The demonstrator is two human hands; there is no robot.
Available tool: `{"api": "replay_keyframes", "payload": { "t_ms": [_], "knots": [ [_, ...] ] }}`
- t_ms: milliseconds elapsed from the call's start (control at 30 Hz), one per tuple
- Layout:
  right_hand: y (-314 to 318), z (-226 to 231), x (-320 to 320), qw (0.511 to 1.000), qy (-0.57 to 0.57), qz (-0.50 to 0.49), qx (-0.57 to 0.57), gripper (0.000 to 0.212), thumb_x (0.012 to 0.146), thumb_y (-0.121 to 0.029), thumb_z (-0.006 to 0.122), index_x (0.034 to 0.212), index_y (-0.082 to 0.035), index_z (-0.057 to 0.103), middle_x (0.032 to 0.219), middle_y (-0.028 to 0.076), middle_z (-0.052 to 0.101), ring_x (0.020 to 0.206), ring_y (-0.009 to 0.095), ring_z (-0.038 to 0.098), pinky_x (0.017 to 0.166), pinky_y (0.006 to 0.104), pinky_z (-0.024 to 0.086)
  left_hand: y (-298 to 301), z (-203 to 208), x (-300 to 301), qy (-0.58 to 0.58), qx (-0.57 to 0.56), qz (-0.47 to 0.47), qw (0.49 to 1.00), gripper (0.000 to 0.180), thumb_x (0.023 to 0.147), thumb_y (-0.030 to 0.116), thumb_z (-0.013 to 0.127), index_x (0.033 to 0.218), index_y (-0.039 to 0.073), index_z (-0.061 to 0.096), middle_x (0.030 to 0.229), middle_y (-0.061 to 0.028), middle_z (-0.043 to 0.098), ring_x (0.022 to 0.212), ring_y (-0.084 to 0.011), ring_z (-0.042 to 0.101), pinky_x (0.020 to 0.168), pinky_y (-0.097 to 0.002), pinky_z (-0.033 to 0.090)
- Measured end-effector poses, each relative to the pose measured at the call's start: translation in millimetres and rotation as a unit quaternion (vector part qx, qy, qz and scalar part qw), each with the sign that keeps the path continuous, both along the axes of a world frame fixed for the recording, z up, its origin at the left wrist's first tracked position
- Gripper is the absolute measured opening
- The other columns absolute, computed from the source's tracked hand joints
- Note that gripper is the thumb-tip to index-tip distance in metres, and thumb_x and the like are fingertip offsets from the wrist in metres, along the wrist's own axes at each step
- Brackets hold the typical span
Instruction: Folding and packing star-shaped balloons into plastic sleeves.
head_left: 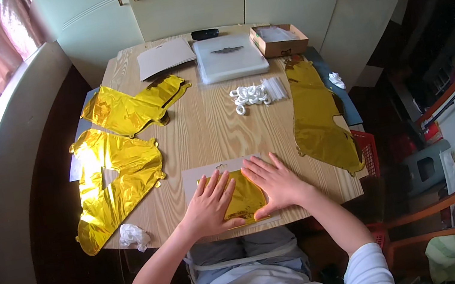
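Observation:
Both of my hands lie flat, fingers spread, at the near edge of the table. Under them is a folded sheet of shiny gold foil (244,195), apparently a flat foil balloon, resting on a pale card (190,180) with a hanger hole at its top. My left hand (210,204) presses on the foil's left side. On its right side rests my right hand (276,183), with the thumbs pointing toward each other near the foil's lower edge. Parts of the foil and card are hidden beneath the palms.
Unfolded gold foil balloons (137,164) lie at the left; another gold foil balloon (314,111) lies at the right. Farther back are white ring-shaped coils (250,96), clear tubes (275,89), clear plastic bags (230,62), cards (164,60) and an open box (282,47). Crumpled tissue (133,236) sits front left.

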State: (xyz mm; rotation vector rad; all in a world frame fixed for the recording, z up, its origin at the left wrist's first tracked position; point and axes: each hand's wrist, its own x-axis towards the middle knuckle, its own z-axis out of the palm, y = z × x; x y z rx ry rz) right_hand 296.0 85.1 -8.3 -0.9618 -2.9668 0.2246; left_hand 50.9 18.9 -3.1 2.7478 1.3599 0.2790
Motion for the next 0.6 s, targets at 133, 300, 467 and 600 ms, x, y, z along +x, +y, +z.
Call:
{"api": "replay_keyframes", "payload": {
  "t_ms": [133, 300, 467, 600],
  "knots": [
    [-2, 1, 0, 1.000, -0.007, -0.009, 0.013, 0.119, 0.065, -0.081, 0.056, 0.149, -0.004, 0.022, 0.156, 0.011, 0.019, 0.145, 0.026, 0.014, 0.117, 0.0529, 0.006, 0, -3, -1, 0.003, 0.012, 0.014, 1.000, 0.093, 0.083, 0.071, 0.046, 0.141, -0.001, 0.037, 0.147, -0.0232, 0.034, 0.140, -0.0413, 0.025, 0.113, -0.0559, 0.018],
    [-9, -3, 2, 1.000, -0.013, -0.023, 0.011, 0.119, 0.065, -0.083, 0.054, 0.149, -0.004, 0.023, 0.156, 0.012, 0.019, 0.146, 0.026, 0.013, 0.117, 0.0518, 0.006, -28, 5, -8, -0.026, 0.034, 0.050, 0.998, 0.075, 0.080, 0.054, 0.062, 0.130, 0.001, 0.049, 0.140, -0.0208, 0.043, 0.132, -0.0384, 0.036, 0.106, -0.0506, 0.031],
    [-41, 3, -4, 0.998, -0.049, -0.041, 0.012, 0.122, 0.067, -0.088, 0.044, 0.149, -0.002, 0.020, 0.156, 0.015, 0.018, 0.146, 0.028, 0.012, 0.117, 0.0506, 0.005, -123, 9, -1, -0.286, -0.215, 0.209, 0.910, 0.027, 0.075, 0.023, 0.077, 0.086, 0.003, 0.062, 0.083, -0.0105, 0.062, 0.075, -0.0228, 0.062, 0.066, -0.0314, 0.048],
    [-59, 3, -8, 0.999, -0.019, -0.042, 0.018, 0.119, 0.068, -0.086, 0.047, 0.147, 0.001, 0.025, 0.154, 0.018, 0.021, 0.144, 0.032, 0.016, 0.116, 0.0536, 0.010, -154, -46, 16, -0.593, -0.420, 0.288, 0.623, 0.026, 0.090, 0.024, 0.066, 0.097, 0.000, 0.064, 0.092, -0.0077, 0.069, 0.084, -0.0179, 0.067, 0.073, -0.0311, 0.053]
  ]
}}
